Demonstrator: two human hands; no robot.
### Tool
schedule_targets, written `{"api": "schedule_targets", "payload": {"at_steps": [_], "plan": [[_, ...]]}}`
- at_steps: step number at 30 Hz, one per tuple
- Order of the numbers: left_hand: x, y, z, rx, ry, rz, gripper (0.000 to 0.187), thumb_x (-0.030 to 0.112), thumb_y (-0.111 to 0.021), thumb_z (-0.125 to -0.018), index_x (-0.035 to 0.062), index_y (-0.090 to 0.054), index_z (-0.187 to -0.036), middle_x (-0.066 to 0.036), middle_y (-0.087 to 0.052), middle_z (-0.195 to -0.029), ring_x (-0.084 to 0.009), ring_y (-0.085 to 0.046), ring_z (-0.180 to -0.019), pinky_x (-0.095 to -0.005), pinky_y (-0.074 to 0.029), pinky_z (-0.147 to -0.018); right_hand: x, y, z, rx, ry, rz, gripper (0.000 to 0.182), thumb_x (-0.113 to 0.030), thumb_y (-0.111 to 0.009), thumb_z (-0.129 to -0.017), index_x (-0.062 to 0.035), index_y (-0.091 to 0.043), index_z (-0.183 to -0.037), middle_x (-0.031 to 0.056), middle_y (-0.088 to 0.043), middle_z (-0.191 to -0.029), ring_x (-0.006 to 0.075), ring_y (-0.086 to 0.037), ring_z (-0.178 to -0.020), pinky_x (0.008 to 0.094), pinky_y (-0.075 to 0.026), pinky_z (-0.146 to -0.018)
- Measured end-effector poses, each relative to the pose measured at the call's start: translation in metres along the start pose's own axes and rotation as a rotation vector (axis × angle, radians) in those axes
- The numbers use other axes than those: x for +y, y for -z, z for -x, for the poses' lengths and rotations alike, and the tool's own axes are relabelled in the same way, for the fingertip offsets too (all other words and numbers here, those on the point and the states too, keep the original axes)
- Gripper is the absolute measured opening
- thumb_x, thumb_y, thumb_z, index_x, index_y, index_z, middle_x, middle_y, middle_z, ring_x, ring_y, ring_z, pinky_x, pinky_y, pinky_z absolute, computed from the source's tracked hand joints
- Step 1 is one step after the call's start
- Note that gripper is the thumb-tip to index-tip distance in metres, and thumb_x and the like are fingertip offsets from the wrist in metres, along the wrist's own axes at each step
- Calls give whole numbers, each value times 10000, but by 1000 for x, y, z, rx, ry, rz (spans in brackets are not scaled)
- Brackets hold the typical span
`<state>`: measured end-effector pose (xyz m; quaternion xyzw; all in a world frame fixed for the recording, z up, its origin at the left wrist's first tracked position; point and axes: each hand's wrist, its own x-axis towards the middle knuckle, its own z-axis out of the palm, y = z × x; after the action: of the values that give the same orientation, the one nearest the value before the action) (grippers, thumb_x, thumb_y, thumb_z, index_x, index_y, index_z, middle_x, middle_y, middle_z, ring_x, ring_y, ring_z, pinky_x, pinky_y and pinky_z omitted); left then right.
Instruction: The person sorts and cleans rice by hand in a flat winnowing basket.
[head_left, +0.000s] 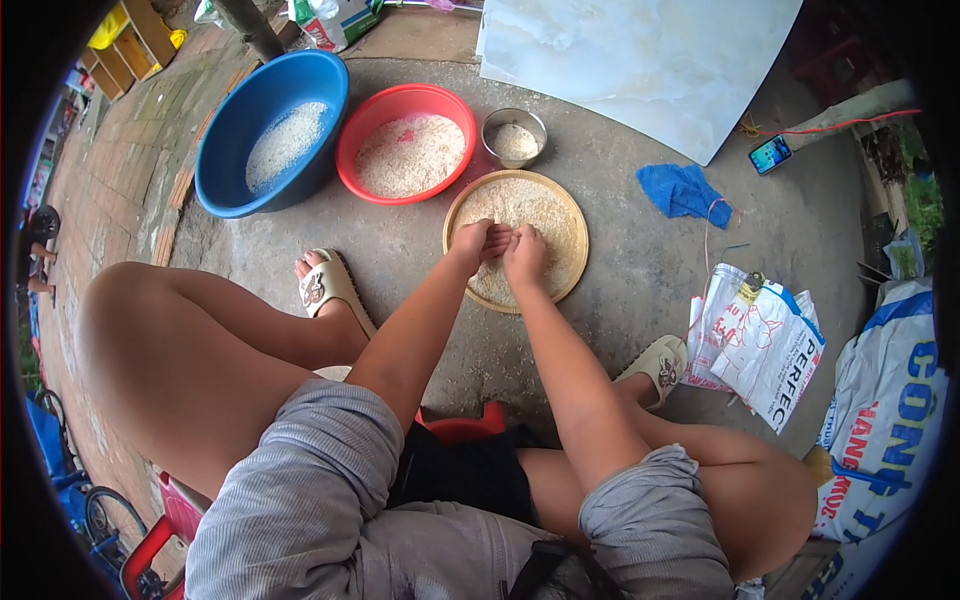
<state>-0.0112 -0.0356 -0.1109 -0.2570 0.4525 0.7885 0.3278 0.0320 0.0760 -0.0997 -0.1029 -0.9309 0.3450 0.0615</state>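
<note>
A round woven tray (577, 215) spread with pale, rice-like grains (520, 198) lies on the concrete between my feet. Over the tray, my left hand (481, 243) is held palm up, its fingers stretched toward the right. My right hand (525, 254) meets those fingertips with its own fingers curled in. Whatever the right fingers hold, if anything, is too small to make out. Just behind the tray stands a small metal bowl (514, 139) with some grains in it. Left of that bowl is a red basin (407, 146) holding more grains.
A big blue basin (272, 133) with white grains stands at the back left. A marbled sheet (640, 70) lies at the back. To the right are a blue cloth (683, 190), a phone (770, 155), folded printed bags (757, 340) and large white sacks (885, 420).
</note>
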Motion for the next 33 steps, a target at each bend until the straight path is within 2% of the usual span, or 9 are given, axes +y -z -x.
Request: {"api": "schedule_targets", "payload": {"at_steps": [4, 8, 12, 16, 21, 25, 30, 32, 33], "plan": [[-5, 1, -7, 123, -61, 11, 317, 226, -387, -931, -8, -599, -961, -131, -647, -932, -229, -625, -810, -345, -516, -751, -26, 7, -7, 47, 175, -225, 92, -78, -490, -845, -26, -524, -913, 156, -547, -947, 357, -557, -854, 444, -454, -745], [-4, 5, -7, 86, -10, 59, 341, 239, -363, -937, -8, -596, -972, -131, -648, -940, -229, -625, -832, -339, -517, -763, -22, 29, -11, 54, 408, 32, 110, -107, -499, -841, -47, -531, -927, 133, -540, -945, 322, -533, -913, 416, -454, -774], [-3, 13, -2, 17, 11, 55, 374, 245, -321, -951, -15, -585, -1000, -137, -648, -946, -235, -632, -858, -341, -521, -782, 7, 43, 2, 1, 163, 347, 166, -185, -514, -860, -64, -547, -969, 120, -532, -981, 302, -531, -927, 411, -458, -795], [-3, 13, 8, 25, 8, 45, 399, 250, -287, -962, -23, -570, -1030, -147, -649, -949, -243, -639, -872, -341, -528, -786, 28, 46, 17, -46, 94, 502, 186, -209, -533, -860, -66, -544, -978, 118, -527, -1010, 303, -535, -945, 408, -466, -793], [-4, 10, 9, 37, -9, 29, 396, 253, -298, -959, -25, -572, -1028, -146, -650, -946, -244, -641, -869, -343, -532, -777, 36, 28, 10, -183, 34, 353, 158, -143, -540, -852, -49, -537, -980, 154, -561, -978, 334, -575, -886, 420, -482, -763], [-6, 8, 3, 46, -6, 22, 381, 253, -316, -953, -19, -579, -999, -142, -647, -947, -245, -636, -869, -356, -529, -773, 17, 20, 11, -139, -4, 172, 122, -103, -522, -852, -32, -541, -949, 168, -574, -945, 352, -581, -874, 426, -476, -762], [-18, 1, -13, 83, -12, 36, 336, 251, -336, -950, 26, -584, -929, -116, -636, -895, -242, -623, -839, -364, -516, -735, -26, 15, 2, 1, 221, -315, 103, -100, -491, -856, -45, -553, -917, 165, -568, -938, 367, -570, -869, 438, -461, -745], [-21, 1, -20, -345, -24, 345, 304, 249, -354, -946, 50, -580, -900, -96, -625, -876, -235, -608, -813, -371, -506, -720, -40, 21, -4, -18, 258, -312, 117, -118, -486, -856, -60, -558, -928, 149, -566, -943, 363, -570, -861, 435, -462, -748], [-18, 1, -19, -381, -15, 385, 300, 246, -359, -945, 49, -583, -916, -89, -628, -899, -229, -598, -803, -376, -505, -720, -46, 27, -6, 11, 261, -276, 124, -125, -483, -857, -62, -560, -930, 141, -565, -946, 360, -570, -861, 430, -462, -749]]}}
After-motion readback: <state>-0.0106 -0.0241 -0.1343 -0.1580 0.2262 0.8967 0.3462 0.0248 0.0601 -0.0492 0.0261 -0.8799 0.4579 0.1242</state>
